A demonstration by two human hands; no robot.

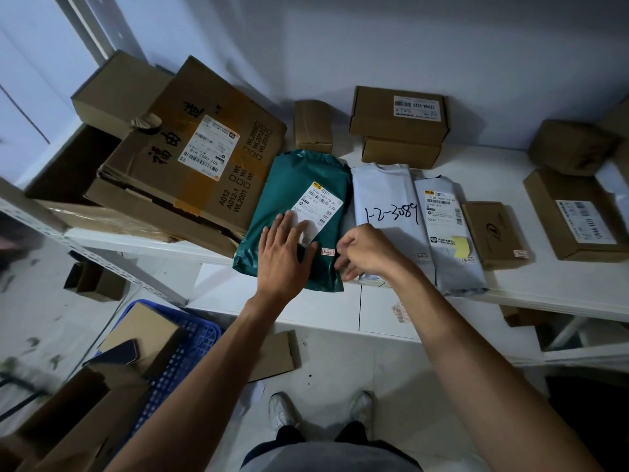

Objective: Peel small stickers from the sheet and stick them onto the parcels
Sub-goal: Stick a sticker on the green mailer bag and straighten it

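Left hand (286, 247): lies flat with straight fingers on the dark green plastic mailer bag (289, 185), presses it down and partly covers its white shipping label. Right hand (366, 252): hovers just beside, fingers curled, fingertips low at the right edge of the same bag. Impossible to tell whether pinching a sticker or nothing.

Around, from big to small:
- White metal shelf (531, 284), carrying all the parcels.
- Large brown cardboard box with black handwriting (170, 185), at left, close against the green bag.
- Pale grey plastic mailer bag with a handwritten number (384, 195), then a second grey mailer bag with a printed label and yellow note (456, 270), side by side, right of the green one.
- Small flat brown cardboard box (493, 233), further right.
- Small pale sticker with red marks (327, 252), on the green bag near its right edge, just beside the right fingertips. Appears already stuck.
- Similar sticker (422, 256) on the first grey bag.
- Sticker sheet: not found with certainty.

Judged risks:
- Soft, glossy bag surface, so possibly a wrinkle under the sticker and a lifting corner without firm rubbing.
- Position very close to the bag edge, so possibly folding over it or catching on the neighbouring grey bag.
- Green bag seems to hang over the shelf front. With too early release of the left hand, possibly sliding down.
- Dim light, so easy to skip one parcel.
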